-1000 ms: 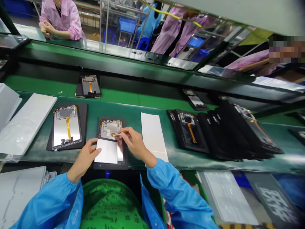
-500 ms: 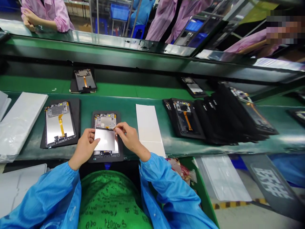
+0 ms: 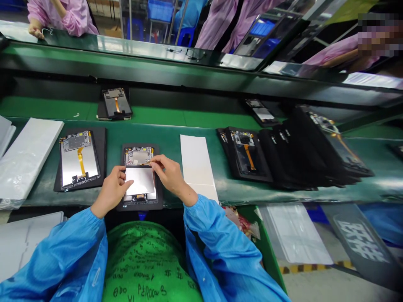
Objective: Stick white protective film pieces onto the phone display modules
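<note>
One panel [image 3: 139, 180] higher on tablet [image 3: 137, 157] than earlier; left hand [image 3: 111, 188] grips edge, right hand [image 3: 169, 175] pinches top corner.

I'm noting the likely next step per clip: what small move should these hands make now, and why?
Probably square the silvery panel just below the circuit board, the left hand steadying it. That hand grips its left edge, the right hand's fingers are at its upper right corner, and the panel overlies the open device. Whether it lies flat is unclear.
</note>
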Demonstrator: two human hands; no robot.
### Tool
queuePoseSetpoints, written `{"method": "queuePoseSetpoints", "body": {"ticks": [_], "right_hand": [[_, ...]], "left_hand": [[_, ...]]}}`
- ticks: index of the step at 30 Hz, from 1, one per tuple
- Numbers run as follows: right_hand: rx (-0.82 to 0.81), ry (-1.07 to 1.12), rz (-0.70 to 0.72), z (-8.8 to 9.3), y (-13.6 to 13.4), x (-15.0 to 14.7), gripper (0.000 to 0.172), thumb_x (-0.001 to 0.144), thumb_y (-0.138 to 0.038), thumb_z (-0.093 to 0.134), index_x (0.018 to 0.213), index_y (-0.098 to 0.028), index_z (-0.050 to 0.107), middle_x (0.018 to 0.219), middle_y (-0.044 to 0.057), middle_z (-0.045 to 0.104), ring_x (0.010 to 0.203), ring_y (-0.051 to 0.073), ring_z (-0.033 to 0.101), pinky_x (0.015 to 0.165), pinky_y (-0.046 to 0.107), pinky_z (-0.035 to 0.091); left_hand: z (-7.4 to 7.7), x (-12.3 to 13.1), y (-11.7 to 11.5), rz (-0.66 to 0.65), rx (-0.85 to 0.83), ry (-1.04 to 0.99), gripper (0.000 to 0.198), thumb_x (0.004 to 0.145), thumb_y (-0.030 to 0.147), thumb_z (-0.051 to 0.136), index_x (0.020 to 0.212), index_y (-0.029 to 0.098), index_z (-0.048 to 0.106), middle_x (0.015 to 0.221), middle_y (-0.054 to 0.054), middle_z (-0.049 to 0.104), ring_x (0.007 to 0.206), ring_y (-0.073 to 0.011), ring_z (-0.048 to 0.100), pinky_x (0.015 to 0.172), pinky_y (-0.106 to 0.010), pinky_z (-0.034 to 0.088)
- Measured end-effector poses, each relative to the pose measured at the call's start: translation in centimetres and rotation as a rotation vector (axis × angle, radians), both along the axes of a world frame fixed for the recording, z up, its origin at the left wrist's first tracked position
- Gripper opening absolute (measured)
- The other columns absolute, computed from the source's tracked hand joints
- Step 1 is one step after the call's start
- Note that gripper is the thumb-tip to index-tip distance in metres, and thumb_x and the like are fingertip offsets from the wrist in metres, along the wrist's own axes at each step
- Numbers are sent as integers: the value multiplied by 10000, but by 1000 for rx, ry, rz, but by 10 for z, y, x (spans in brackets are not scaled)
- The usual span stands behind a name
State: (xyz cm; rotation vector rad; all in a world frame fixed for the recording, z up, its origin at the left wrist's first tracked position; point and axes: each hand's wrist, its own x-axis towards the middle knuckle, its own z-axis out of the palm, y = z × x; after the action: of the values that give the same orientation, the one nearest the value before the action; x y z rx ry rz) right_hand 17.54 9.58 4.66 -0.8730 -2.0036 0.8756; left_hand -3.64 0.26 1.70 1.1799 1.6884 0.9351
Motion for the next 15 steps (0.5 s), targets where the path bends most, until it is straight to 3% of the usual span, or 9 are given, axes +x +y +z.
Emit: {"method": "queuePoseSetpoints", "body": {"ticks": [4,9,15], "right_hand": [[68,-28,-5,-3,-3,3,130,997,-244,529,1015,-204,652,934,43,725,820,158,679,768,282,523],[-16,-37,-11,-9,-7,6,136,993,-268,532,1012,-220,657,906,33,714,761,157,665,721,280,525],[-75,-49,-35,-9,-8,4,158,991,-315,527,1008,-225,656,899,38,704,729,160,653,703,292,534]], "left_hand": [[3,0,2,-8,-4,-32,476,781,382,710,1148,199,468,804,33,561,585,-113,556,467,-215,416],[12,3,2,35,-15,-223,522,748,409,736,1126,196,446,768,53,560,510,-91,523,438,-212,409],[18,7,2,70,-28,-294,577,706,423,769,1124,183,453,724,58,580,478,-82,511,440,-206,398]]}}
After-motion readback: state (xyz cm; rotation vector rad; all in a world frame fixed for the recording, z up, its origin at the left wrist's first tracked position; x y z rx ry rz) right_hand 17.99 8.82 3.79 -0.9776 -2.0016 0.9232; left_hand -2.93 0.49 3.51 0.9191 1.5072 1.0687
